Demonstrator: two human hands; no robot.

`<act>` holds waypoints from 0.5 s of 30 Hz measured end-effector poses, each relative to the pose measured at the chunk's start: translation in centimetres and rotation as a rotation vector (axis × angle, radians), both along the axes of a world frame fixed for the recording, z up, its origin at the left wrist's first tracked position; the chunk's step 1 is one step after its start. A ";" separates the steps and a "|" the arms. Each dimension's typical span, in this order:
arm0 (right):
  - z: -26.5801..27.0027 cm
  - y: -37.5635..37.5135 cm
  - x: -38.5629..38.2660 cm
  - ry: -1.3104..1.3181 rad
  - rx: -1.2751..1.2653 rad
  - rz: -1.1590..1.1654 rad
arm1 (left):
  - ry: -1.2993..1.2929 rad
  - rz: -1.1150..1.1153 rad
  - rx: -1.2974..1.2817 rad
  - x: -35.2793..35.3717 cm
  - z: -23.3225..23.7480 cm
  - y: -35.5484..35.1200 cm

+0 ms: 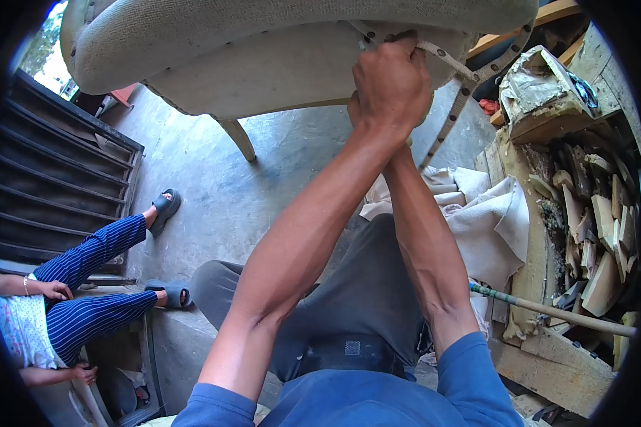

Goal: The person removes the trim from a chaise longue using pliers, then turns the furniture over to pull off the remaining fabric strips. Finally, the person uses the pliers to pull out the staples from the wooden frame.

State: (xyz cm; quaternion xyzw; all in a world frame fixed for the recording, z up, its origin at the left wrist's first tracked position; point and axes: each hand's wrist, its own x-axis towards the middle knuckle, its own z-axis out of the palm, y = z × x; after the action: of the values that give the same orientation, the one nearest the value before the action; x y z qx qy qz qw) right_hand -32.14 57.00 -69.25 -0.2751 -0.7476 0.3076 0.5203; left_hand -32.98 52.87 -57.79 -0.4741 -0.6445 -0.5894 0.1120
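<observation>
The blue shirt (363, 402) and dark trousers (356, 306) fill the bottom centre. At upper centre, the left hand (393, 82) is fisted against the studded strip (445, 55) under the padded chair (256, 67), its grip unclear; the right hand (354, 110), mostly hidden behind it, cannot be read.

You are wearing a plain blue top (363, 402) whose short sleeves end in stitched hems, the left sleeve (217, 407) and the right sleeve (473, 373) both the same blue as the body. Below it you have dark grey trousers (349, 299), with a darker, nearly black part at your waist (313, 361) that carries a small, pale, patterned square (352, 348). Your forearms (310, 213) and hands (392, 82) are bare.
</observation>
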 end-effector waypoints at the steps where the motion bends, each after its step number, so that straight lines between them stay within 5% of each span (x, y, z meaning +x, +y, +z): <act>1: 0.2 -0.1 -0.2 -0.002 0.008 -0.001 | -0.031 -0.022 -0.016 -0.2 0.1 0.1; 9: 1.1 -0.1 -0.5 -0.022 0.070 -0.045 | -0.124 0.001 -0.105 0.5 0.9 -0.6; 15: 2.5 -0.1 -1.0 -0.028 0.127 -0.115 | 0.063 -0.130 -0.127 -1.9 1.1 -1.7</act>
State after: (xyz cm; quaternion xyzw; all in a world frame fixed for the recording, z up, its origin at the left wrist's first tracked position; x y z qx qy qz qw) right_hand -33.16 56.88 -66.80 -0.2884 -0.7557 0.2252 0.5431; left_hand -34.92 51.20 -56.65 -0.5395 -0.6445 -0.5381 0.0633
